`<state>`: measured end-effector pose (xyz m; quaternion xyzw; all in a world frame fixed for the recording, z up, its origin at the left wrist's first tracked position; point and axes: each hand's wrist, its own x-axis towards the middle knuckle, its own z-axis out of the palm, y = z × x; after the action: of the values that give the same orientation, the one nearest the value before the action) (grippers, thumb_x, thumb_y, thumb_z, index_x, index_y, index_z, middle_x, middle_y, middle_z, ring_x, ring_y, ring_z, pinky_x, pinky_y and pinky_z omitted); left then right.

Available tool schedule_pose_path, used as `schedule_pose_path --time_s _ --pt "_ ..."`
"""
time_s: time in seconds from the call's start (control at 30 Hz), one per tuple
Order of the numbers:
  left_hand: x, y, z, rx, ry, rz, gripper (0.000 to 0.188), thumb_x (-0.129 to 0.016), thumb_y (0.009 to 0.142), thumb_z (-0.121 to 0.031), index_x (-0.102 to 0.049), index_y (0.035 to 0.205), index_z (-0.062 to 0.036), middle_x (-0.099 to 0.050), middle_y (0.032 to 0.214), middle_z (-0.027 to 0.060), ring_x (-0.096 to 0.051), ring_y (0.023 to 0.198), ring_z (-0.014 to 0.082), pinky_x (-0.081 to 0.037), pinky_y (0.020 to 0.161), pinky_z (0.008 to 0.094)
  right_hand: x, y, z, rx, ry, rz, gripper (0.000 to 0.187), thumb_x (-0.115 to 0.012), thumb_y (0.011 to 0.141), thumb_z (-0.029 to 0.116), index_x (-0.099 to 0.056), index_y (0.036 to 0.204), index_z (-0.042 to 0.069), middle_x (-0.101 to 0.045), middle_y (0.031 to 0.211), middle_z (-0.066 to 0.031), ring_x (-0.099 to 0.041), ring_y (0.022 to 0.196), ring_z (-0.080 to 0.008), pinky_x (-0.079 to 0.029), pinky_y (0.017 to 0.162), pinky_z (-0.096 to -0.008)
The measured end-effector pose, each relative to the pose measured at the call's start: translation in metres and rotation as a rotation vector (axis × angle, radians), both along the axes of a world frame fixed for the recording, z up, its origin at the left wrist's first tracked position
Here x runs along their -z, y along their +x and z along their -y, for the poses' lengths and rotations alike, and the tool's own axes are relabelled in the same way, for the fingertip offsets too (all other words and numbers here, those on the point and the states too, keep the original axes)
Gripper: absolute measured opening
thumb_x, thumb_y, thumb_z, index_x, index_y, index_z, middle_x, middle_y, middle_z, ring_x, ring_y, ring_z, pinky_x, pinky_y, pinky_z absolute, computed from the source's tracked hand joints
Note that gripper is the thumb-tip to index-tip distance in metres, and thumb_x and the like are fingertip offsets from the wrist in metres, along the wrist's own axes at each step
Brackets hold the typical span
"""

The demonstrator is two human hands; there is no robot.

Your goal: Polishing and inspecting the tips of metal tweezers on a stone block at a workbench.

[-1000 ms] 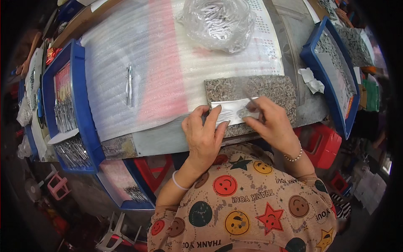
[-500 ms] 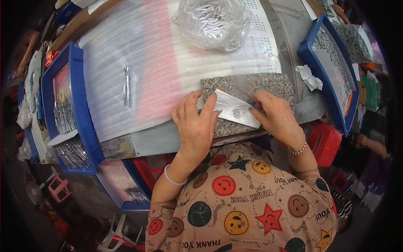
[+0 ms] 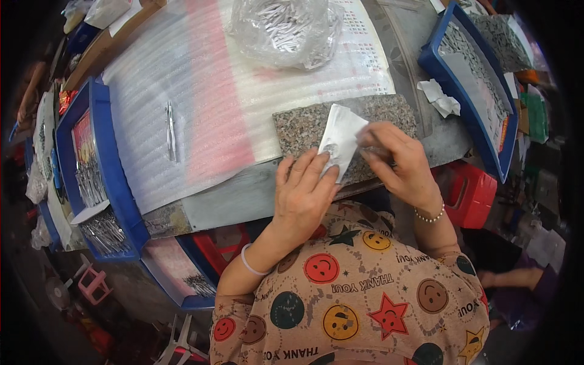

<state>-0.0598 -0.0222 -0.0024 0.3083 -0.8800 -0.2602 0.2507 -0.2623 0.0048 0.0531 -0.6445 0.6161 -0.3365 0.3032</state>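
Observation:
A folded white sheet [image 3: 345, 125], paper or thin cloth, lies slantwise over a speckled stone slab [image 3: 292, 131] at the table's near edge. It bears a greyish worn patch. My left hand [image 3: 306, 193] rests on the sheet's lower end, fingers apart and pressing it onto the stone. At the sheet's right edge is my right hand [image 3: 398, 159], thumb and fingers bent toward each other. Motion smears its fingertips, so whether they grip the edge cannot be made out. A slim metal tool like tweezers [image 3: 171, 131] lies on the foam sheet [image 3: 146, 79] to the left.
A clear plastic bag [image 3: 286, 30] of small whitish strips sits at the far middle. Blue trays stand left [image 3: 115, 176] and right [image 3: 435, 52], with metal pieces inside. Crumpled white paper [image 3: 439, 98] lies near the right tray. A red stool [image 3: 468, 194] is below the table edge.
The white sheet has turned from lying crosswise to a steep slant. My left hand has moved right and down onto its lower end. My right hand remains at its right side, fingertips now blurred.

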Motion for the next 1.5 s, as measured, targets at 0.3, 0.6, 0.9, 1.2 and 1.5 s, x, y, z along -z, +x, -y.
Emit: schedule_pose_path --time_s 0.3,0.6,0.9,1.2,1.5 --pt "0.003 0.024 0.008 -0.243 -0.136 0.067 0.028 -0.061 0.074 -0.001 -0.066 0.100 -0.0079 -0.058 0.113 0.0140 -0.051 0.114 0.0315 -0.033 0.095 0.0479 0.011 0.013 -0.003 -0.135 0.148 -0.349 0.015 -0.061 0.084 0.012 -0.052 0.093 0.006 -0.052 0.092 -0.0122 -0.060 0.070 -0.0346 -0.048 0.059 -0.0436" --pt "0.007 0.022 0.006 -0.296 -0.127 0.111 0.032 -0.061 0.073 0.001 -0.067 0.102 -0.0078 -0.058 0.111 0.0139 -0.051 0.112 0.0324 -0.033 0.094 0.0485 0.004 0.018 -0.023 -0.108 0.249 -0.310 0.014 -0.060 0.086 0.015 -0.053 0.093 0.005 -0.055 0.086 -0.0129 -0.060 0.073 -0.0347 -0.048 0.062 -0.0436" --pt "-0.038 0.039 0.007 -0.284 0.172 -0.354 0.032 -0.058 0.075 0.018 -0.065 0.101 0.0000 -0.061 0.101 0.0188 -0.060 0.094 0.0298 -0.047 0.082 0.0346 -0.011 0.015 -0.021 0.118 0.130 -0.063 0.012 -0.063 0.083 0.006 -0.058 0.093 0.000 -0.060 0.080 -0.0153 -0.060 0.069 -0.0324 -0.048 0.060 -0.0367" --pt "-0.169 0.100 -0.024 0.394 0.842 -1.318 0.042 -0.063 0.089 -0.018 -0.049 0.129 -0.0202 -0.039 0.133 0.0012 -0.043 0.116 0.0211 -0.058 0.076 0.0320 -0.015 0.035 -0.015 0.034 0.128 0.108 0.010 -0.063 0.083 0.003 -0.061 0.091 -0.001 -0.060 0.075 -0.0120 -0.060 0.063 -0.0217 -0.046 0.057 -0.0290" --pt "-0.206 0.091 0.007 0.491 1.050 -1.542 0.051 -0.068 0.078 0.005 -0.046 0.122 -0.0092 -0.041 0.128 0.0013 -0.050 0.105 0.0169 -0.060 0.075 0.0284 -0.017 0.057 -0.009 -0.078 0.154 0.076 0.011 -0.064 0.082 0.003 -0.061 0.092 -0.001 -0.058 0.074 -0.0116 -0.059 0.058 -0.0206 -0.045 0.054 -0.0292"
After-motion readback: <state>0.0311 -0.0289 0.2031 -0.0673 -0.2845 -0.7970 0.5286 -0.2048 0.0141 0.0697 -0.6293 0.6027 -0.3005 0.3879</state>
